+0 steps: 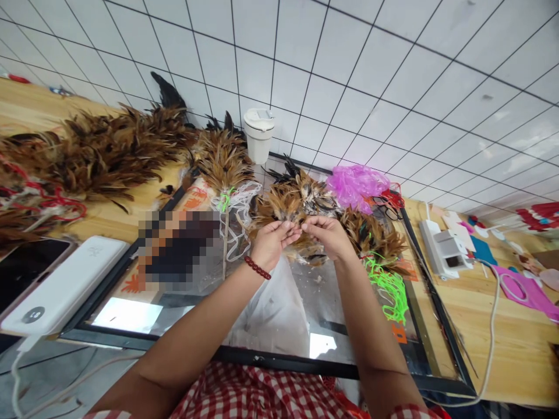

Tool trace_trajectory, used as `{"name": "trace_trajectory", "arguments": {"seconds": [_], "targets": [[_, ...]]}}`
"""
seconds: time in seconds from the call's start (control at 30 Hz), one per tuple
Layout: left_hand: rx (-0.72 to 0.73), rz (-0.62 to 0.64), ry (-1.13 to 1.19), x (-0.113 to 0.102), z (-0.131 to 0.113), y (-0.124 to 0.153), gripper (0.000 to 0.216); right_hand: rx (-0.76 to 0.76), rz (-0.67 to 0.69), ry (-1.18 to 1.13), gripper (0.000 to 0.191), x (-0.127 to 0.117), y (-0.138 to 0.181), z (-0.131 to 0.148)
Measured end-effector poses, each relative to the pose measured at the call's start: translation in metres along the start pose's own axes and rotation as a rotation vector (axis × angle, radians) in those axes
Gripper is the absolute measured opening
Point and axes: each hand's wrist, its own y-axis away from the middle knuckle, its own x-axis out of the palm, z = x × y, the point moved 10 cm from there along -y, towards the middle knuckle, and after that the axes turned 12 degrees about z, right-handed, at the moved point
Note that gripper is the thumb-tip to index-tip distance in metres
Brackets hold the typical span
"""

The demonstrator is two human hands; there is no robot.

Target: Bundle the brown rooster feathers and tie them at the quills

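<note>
My left hand (pixel 274 240), with a red bead bracelet at its wrist, and my right hand (pixel 328 234) meet fingertip to fingertip over a heap of brown and black feathers (pixel 301 201). Both hands are pinched closed on feathers from that heap. Neon green string (pixel 386 284) trails from the feathers under my right wrist. The heap lies on a glass-topped, black-framed tabletop (pixel 279 359).
A finished feather duster (pixel 223 157) and a long pile of feather bundles (pixel 96 148) lie at the left. A white lidded cup (pixel 259 134) stands behind. Pink plastic (pixel 356 185) lies at the right, a white power bank (pixel 65 284) and a phone at the left, a power strip (pixel 441 247) at the right.
</note>
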Motion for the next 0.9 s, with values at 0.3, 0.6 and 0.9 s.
{"name": "trace_trajectory", "arguments": {"seconds": [0.3, 0.6, 0.9], "targets": [[-0.049, 0.055, -0.098, 0.005, 0.003, 0.000, 0.014, -0.039, -0.079, -0.042, 0.027, 0.004, -0.004, -0.007], [-0.059, 0.136, -0.108, 0.013, 0.003, 0.002, 0.016, 0.031, 0.079, -0.090, 0.031, 0.010, -0.005, -0.013], [-0.184, 0.090, -0.083, 0.006, 0.013, 0.002, 0.010, -0.099, 0.038, 0.040, 0.029, 0.009, -0.003, 0.002]]}}
